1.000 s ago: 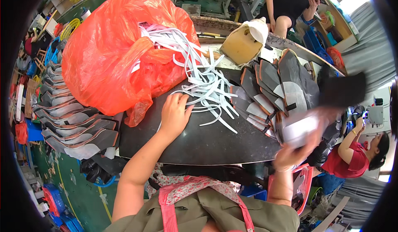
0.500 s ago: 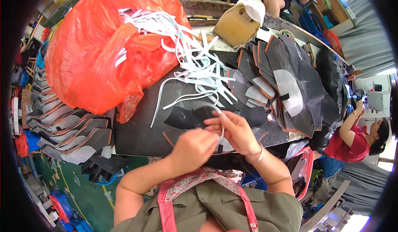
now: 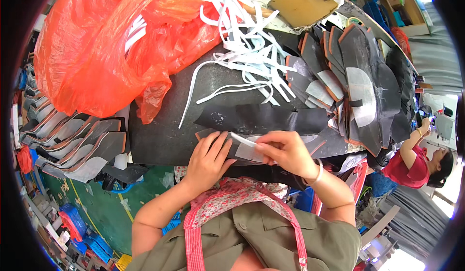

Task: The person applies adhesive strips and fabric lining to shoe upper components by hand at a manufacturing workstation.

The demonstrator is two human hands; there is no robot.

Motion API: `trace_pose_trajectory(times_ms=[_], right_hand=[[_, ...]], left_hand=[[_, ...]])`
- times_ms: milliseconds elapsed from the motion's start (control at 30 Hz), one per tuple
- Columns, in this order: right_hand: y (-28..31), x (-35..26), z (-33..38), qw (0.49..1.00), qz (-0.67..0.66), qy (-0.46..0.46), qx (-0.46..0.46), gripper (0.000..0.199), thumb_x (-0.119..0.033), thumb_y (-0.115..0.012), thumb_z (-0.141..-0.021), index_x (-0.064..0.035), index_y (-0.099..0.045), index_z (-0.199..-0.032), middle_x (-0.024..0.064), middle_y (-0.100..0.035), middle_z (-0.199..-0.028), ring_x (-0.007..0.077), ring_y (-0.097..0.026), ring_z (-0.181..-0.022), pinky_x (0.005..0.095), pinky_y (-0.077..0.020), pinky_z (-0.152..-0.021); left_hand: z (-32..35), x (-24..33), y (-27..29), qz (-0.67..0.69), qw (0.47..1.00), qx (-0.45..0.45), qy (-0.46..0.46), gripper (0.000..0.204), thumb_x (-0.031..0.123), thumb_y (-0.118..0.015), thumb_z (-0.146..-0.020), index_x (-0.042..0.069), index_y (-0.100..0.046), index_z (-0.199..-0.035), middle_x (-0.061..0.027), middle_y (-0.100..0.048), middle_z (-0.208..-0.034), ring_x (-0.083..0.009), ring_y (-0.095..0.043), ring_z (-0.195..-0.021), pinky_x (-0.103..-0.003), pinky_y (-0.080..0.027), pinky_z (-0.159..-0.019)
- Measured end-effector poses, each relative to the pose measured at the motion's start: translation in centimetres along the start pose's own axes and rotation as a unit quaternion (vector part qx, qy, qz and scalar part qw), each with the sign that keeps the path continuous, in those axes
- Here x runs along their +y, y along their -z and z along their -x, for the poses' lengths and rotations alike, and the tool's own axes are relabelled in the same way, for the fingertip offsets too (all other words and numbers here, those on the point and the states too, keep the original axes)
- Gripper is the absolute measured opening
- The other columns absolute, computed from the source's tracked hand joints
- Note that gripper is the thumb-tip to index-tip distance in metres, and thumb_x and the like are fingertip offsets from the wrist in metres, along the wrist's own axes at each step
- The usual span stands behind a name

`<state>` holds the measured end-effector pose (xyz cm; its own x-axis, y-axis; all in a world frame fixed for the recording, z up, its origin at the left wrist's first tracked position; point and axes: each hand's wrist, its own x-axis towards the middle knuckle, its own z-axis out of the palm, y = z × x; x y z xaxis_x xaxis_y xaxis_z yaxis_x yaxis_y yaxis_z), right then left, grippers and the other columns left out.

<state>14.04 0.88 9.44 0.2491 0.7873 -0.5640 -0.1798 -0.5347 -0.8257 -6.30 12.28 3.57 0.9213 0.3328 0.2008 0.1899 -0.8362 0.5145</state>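
Hands, head view: left hand and right hand work side by side at the near edge of the black table.
White strip: lies slanting over the pale-patched dark piece; the strip shows between the hands.
Strip handling: judged to be placing the strip on the piece; best done with the piece held flat, the strip untwisted and fed under light, even tension.
Left-hand grip: fingers extended, slightly spread, resting on the piece's left part, thumb apart; contact with the strip cannot be confirmed.
Right-hand grip: thumb and forefinger pinch the strip's right end.
Black panel: lies just beyond the piece.
Strip heap: spills from the red bag, farther off.
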Motion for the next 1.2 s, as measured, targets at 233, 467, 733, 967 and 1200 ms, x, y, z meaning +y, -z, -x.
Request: trace_pose_trajectory(times_ms=[233, 467, 733, 967, 1200], right_hand=[[-2.4, 2.0, -3.1, 0.962, 0.228, 0.136, 0.056, 0.011, -0.008, -0.07, -0.078, 0.0016, -0.072, -0.083, 0.0195, -0.066, -0.074, 0.0349, -0.065, -0.064, 0.039, -0.0502, -0.058], [-2.8, 1.5, -3.2, 0.953, 0.261, 0.13, 0.08, 0.009, -0.007, -0.068, -0.078, 0.0022, -0.071, -0.078, 0.0195, -0.066, -0.072, 0.0349, -0.064, -0.062, 0.0406, -0.0498, -0.058], [-2.2, 0.4, 0.1, 0.913, 0.348, 0.158, 0.14, 0.022, -0.011, -0.073, -0.078, 0.0012, -0.066, -0.095, 0.0176, -0.067, -0.082, 0.0334, -0.065, -0.062, 0.039, -0.0512, -0.057], [2.0, 0.2, 3.3, 0.932, 0.277, 0.063, 0.225, 0.014, -0.005, -0.073, -0.081, -0.001, -0.069, -0.093, 0.007, -0.068, -0.078, 0.0087, -0.051, -0.055, 0.022, -0.0378, -0.049], [2.5, 2.4, 1.8, 0.916, 0.309, 0.101, 0.234, 0.013, -0.006, -0.072, -0.08, -0.0005, -0.067, -0.091, 0.0125, -0.067, -0.081, 0.024, -0.061, -0.059, 0.0327, -0.0476, -0.054]], left_hand=[[0.3, -0.9, -0.5, 0.12, 0.991, 0.043, 0.035, 0.057, 0.022, -0.083, -0.067, -0.002, -0.059, -0.113, -0.0209, -0.055, -0.123, -0.0399, -0.053, -0.115, -0.051, -0.045, -0.097], [0.1, -1.4, -0.1, 0.097, 0.994, 0.041, 0.036, 0.056, 0.023, -0.083, -0.066, 0.0, -0.06, -0.111, -0.0181, -0.056, -0.122, -0.0396, -0.054, -0.112, -0.052, -0.047, -0.094], [-1.0, -0.7, -0.1, -0.009, 1.0, -0.012, 0.013, 0.068, 0.034, -0.079, -0.071, 0.002, -0.058, -0.127, -0.0118, -0.057, -0.124, -0.0357, -0.051, -0.109, -0.051, -0.046, -0.091], [0.4, -0.6, -1.3, -0.045, 0.998, -0.036, 0.011, 0.074, 0.044, -0.077, -0.072, 0.005, -0.057, -0.131, -0.0105, -0.051, -0.132, -0.0367, -0.044, -0.117, -0.052, -0.037, -0.098], [-0.3, 0.1, -1.1, -0.111, 0.993, -0.039, 0.001, 0.066, 0.057, -0.066, -0.079, 0.017, -0.061, -0.131, -0.0074, -0.051, -0.126, -0.0314, -0.042, -0.115, -0.049, -0.036, -0.095]])
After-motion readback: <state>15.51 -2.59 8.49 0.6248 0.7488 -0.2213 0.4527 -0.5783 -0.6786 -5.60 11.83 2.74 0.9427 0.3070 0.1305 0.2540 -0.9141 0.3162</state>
